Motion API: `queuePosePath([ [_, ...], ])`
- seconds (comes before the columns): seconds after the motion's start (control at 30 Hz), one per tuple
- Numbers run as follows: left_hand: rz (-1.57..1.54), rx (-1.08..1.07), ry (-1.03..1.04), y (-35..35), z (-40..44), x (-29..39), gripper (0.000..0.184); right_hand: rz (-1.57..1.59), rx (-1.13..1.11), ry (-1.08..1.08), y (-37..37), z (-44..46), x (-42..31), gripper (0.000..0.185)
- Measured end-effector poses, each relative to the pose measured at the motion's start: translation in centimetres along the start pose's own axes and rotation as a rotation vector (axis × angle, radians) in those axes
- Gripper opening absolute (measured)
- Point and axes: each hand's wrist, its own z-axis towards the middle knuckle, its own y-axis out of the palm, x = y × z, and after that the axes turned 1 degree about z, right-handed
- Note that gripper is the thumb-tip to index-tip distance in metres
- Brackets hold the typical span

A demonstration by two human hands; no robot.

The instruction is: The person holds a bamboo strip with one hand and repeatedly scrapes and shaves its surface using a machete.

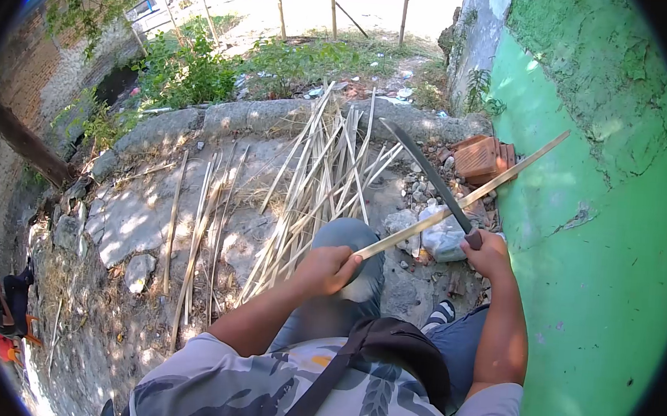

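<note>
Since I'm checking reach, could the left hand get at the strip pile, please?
Probably not without letting go: the strip pile lies close by, but the left hand grips a single strip.

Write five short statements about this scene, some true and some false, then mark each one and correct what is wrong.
1. The left hand grips a long, flat, pale wooden-looking strip. True.
2. The right hand holds a wooden hammer. False: it holds a long knife with a dark, slightly curved blade.
3. A loose pile of thin, pale strips lies on the ground in front of the person. True.
4. The orange, brick-like block lies to the left of that pile. False: it lies to the right.
5. A green-painted wall stands at the person's right side. True.
</note>
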Motion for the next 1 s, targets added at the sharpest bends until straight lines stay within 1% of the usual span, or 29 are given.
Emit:
queuePosePath([
  [0.07,0.025,-0.03,-0.026,0.2,0.0,0.2,0.041,0.078,0.004,0.019,0.2,-0.4,0.5,0.027],
  [0.13,0.05,-0.076,-0.083,-0.2,0.4,0.8,0.041,0.055,-0.067,0.016,-0.2,-1.1,-0.4,0.027],
  [0.17,0.065,-0.053,-0.044,-0.2,0.4,1.0,0.041,0.043,-0.104,0.012,-0.3,-1.4,-0.9,0.027],
  [0.27,0.075,-0.004,0.01,0.7,0.6,0.6,0.041,-0.178,-0.204,-0.118,-0.7,-1.5,-2.1,0.027],
  [0.3,0.069,0.005,0.018,0.7,0.8,0.7,0.04,-0.238,-0.186,-0.198,-0.6,-1.6,-2.1,0.026],
  [0.4,0.051,0.033,0.044,0.9,0.9,0.7,0.039,-0.228,-0.155,-0.303,0.0,-1.2,-1.1,0.027],
  [0.5,0.039,0.056,0.054,1.3,0.5,0.2,0.038,-0.096,-0.133,-0.193,-1.0,-0.7,0.1,0.028],
  [0.57,0.064,0.059,0.043,1.1,0.6,0.5,0.037,0.037,-0.069,-0.066,-0.8,-0.1,2.3,0.028],
  [0.63,0.052,0.047,0.018,0.9,0.6,0.8,0.038,0.154,-0.019,0.032,-1.4,-0.4,2.3,0.027],
  [0.73,0.074,0.028,0.016,0.9,0.6,0.5,0.038,0.08,-0.032,0.019,-1.5,-1.3,1.8,0.027],
  [0.83,0.093,0.018,0.007,1.1,0.6,0.4,0.038,-0.111,-0.101,-0.096,-1.0,-2.2,0.5,0.025],
  [0.93,0.126,0.005,-0.004,1.1,0.8,0.7,0.037,-0.287,-0.147,-0.298,-0.4,-2.9,-1.6,0.023],
  [0.97,0.14,0.0,-0.008,1.1,0.7,0.8,0.037,-0.311,-0.145,-0.337,0.1,-2.7,-1.6,0.023],
  [1.0,0.123,0.022,0.005,1.1,0.5,0.7,0.037,-0.279,-0.14,-0.324,0.0,-2.5,-1.7,0.024],
])
